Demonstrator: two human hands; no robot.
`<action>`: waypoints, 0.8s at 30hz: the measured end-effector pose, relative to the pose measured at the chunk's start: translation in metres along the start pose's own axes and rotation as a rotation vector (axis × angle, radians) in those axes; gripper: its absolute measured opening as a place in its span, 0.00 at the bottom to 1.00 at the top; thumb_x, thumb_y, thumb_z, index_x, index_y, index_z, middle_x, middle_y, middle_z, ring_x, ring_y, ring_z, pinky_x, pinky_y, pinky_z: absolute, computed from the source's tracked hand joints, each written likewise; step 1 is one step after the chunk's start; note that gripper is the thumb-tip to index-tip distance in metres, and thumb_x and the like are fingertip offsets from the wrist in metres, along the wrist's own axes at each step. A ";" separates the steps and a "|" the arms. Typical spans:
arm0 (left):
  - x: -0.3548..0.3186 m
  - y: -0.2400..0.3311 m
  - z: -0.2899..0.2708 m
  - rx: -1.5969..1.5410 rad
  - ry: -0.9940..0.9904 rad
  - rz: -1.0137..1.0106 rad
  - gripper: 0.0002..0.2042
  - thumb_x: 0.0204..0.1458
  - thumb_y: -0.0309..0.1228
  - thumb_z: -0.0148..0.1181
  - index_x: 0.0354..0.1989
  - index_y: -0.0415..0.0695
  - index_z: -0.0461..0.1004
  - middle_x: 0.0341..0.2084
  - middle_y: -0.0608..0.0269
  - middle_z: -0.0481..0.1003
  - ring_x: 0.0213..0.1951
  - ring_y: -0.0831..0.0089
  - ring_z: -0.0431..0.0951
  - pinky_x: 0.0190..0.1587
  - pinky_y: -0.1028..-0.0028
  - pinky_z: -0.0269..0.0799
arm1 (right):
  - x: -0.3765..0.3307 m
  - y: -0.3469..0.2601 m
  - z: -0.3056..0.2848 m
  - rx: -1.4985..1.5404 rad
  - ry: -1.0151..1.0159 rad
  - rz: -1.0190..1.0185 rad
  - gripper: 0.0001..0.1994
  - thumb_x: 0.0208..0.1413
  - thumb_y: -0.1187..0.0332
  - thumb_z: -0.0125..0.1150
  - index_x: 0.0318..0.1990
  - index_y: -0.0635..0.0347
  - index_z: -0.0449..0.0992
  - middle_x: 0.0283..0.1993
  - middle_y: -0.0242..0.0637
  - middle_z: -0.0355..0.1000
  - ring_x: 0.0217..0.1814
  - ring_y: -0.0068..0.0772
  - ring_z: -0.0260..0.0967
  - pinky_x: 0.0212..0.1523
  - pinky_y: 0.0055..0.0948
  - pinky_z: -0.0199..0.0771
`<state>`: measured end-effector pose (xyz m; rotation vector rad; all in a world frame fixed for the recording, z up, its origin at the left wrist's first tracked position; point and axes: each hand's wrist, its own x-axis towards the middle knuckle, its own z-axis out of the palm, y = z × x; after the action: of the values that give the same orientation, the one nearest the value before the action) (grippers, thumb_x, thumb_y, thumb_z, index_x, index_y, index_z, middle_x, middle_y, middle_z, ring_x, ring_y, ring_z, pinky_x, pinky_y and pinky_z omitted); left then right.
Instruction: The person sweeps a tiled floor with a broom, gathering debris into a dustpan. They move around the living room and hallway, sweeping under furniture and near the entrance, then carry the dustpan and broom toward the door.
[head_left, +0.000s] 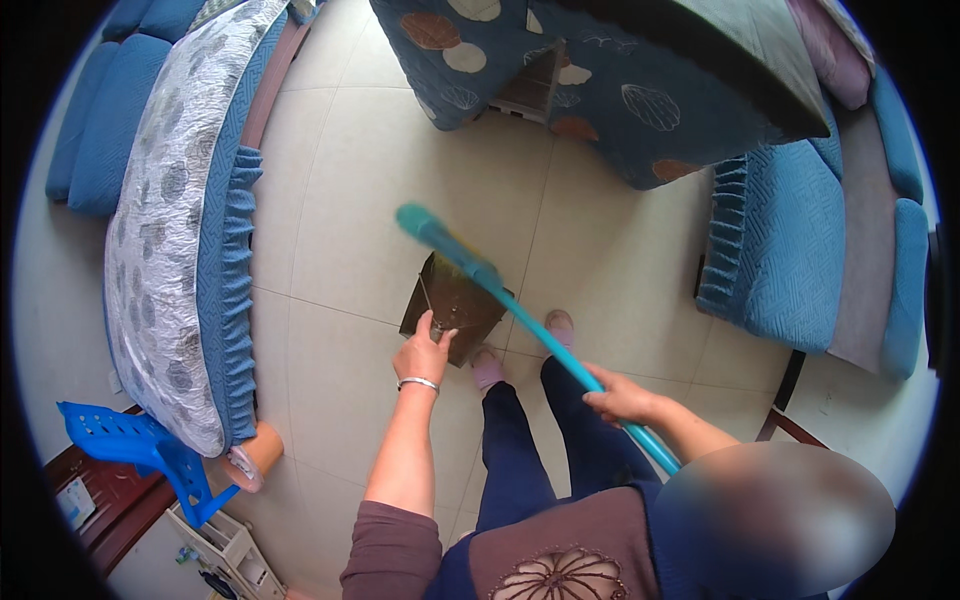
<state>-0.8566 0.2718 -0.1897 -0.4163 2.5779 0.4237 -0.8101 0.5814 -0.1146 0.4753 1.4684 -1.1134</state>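
My right hand [622, 398] is wrapped round the turquoise handle of a broom [530, 322], which slants up to the left across the dustpan. The broom's head is blurred, with yellowish-green bristles partly showing behind it. Below the broom, a dark brown dustpan [465, 312] sits at or close to the floor in front of my feet. My left hand [425, 355], with a silver bangle at the wrist, closes on the dustpan's handle; the grip itself is mostly covered by my fingers. Small pale specks show inside the pan.
Pale floor tiles [350, 200] surround my feet. At the left runs a sofa with a patterned cover [165, 230]; a blue plastic chair [150, 445] and an orange bin [258, 455] stand near its end. A cloth-draped table [640, 110] is ahead, a blue-covered sofa [775, 245] right.
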 end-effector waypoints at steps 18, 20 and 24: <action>0.005 -0.003 0.009 -0.078 0.027 0.036 0.27 0.46 0.51 0.57 0.53 0.53 0.65 0.24 0.54 0.77 0.30 0.56 0.78 0.30 0.61 0.72 | 0.010 -0.028 -0.002 0.036 0.068 -0.017 0.33 0.49 0.71 0.48 0.65 0.50 0.48 0.21 0.31 0.60 0.16 0.22 0.58 0.15 0.23 0.64; 0.007 -0.003 0.009 -0.078 0.024 0.043 0.27 0.46 0.51 0.57 0.53 0.53 0.65 0.24 0.54 0.77 0.30 0.56 0.78 0.30 0.61 0.73 | 0.020 -0.018 -0.013 -0.029 0.192 -0.004 0.33 0.48 0.72 0.47 0.65 0.49 0.48 0.22 0.32 0.60 0.16 0.22 0.59 0.15 0.25 0.65; 0.011 0.003 0.006 -0.073 0.021 0.049 0.27 0.45 0.52 0.57 0.52 0.53 0.66 0.24 0.54 0.77 0.29 0.56 0.78 0.30 0.61 0.72 | 0.042 0.025 -0.004 0.012 0.253 0.065 0.34 0.49 0.73 0.47 0.66 0.51 0.46 0.20 0.30 0.58 0.15 0.21 0.57 0.14 0.23 0.63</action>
<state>-0.8639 0.2744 -0.1995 -0.3850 2.6032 0.5348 -0.8020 0.5836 -0.1634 0.6875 1.6537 -1.0389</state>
